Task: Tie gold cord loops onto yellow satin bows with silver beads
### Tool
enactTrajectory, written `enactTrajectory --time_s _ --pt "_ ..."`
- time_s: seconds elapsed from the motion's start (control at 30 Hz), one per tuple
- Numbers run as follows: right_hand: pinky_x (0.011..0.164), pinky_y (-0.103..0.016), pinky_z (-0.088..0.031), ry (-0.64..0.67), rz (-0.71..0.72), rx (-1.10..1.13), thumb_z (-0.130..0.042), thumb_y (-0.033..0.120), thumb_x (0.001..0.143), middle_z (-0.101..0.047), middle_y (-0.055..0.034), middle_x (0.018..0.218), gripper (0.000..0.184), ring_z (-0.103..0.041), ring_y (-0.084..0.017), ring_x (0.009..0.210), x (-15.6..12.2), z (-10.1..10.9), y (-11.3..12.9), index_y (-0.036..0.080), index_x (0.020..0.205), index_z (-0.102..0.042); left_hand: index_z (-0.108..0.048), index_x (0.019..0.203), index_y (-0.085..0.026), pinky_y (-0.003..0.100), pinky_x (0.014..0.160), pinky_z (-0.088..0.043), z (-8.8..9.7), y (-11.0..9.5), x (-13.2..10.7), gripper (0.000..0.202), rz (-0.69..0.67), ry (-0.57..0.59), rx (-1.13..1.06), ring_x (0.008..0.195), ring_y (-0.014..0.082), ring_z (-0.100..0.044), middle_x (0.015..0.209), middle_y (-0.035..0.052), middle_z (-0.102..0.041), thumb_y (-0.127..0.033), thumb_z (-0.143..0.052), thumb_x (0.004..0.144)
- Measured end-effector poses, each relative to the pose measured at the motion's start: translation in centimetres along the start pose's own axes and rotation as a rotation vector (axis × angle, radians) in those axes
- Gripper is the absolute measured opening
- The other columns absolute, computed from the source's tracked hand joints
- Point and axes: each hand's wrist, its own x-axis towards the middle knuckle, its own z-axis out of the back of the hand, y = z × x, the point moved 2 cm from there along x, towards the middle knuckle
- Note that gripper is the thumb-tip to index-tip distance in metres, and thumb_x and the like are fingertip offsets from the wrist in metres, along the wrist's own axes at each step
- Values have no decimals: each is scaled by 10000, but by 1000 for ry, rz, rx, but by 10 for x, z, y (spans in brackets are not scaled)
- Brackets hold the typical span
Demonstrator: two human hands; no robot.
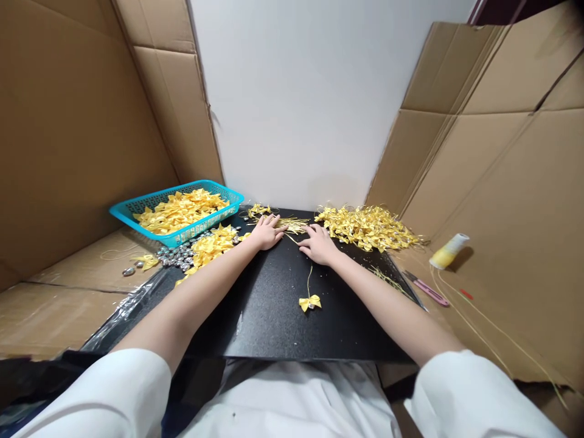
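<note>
My left hand (267, 232) lies with fingers spread at the left side of a bundle of short gold cord pieces (294, 225). At the bundle's right end is my right hand (318, 244), its fingers apart and the fingertips at the cords. Neither hand grips anything that I can see. Nearer to me, a single yellow ribbon bow (309, 303) with a silvery bead and a cord tail rests on the black table (269, 313). Right of my hands spreads a heap of finished-looking yellow bows (371, 228) with cords.
A turquoise basket (176, 237) of yellow bows stands at the left. Silver bells or beads (180, 257) and loose yellow bows (212, 244) lie before it. At the right are a pink cutter knife (429, 289) and a thread spool (449, 252). Cardboard walls (497, 182) flank the table.
</note>
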Motion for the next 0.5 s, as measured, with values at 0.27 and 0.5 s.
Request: enactTrajectory --time_s 0.27,0.5 --pt "1048 -528 -318 -68 -107 165 -644 244 857 -570 -68 1300 141 -389 -286 1213 -9 18 -24 251 938 -759 -471 1409 -320 538 1164 -116 4 -1 -3 454 14 -24 18 1456 324 -193 1580 54 -274 -372 -359 973" --pt "1024 -489 -327 52 -46 209 -745 272 779 -615 -29 1211 28 -427 -264 1163 -1 9 -17 253 800 -745 -489 1396 -319 538 1163 -128 4 -2 -4 448 18 -26 23 1447 322 -217 1569 52 -301 -371 -365 969"
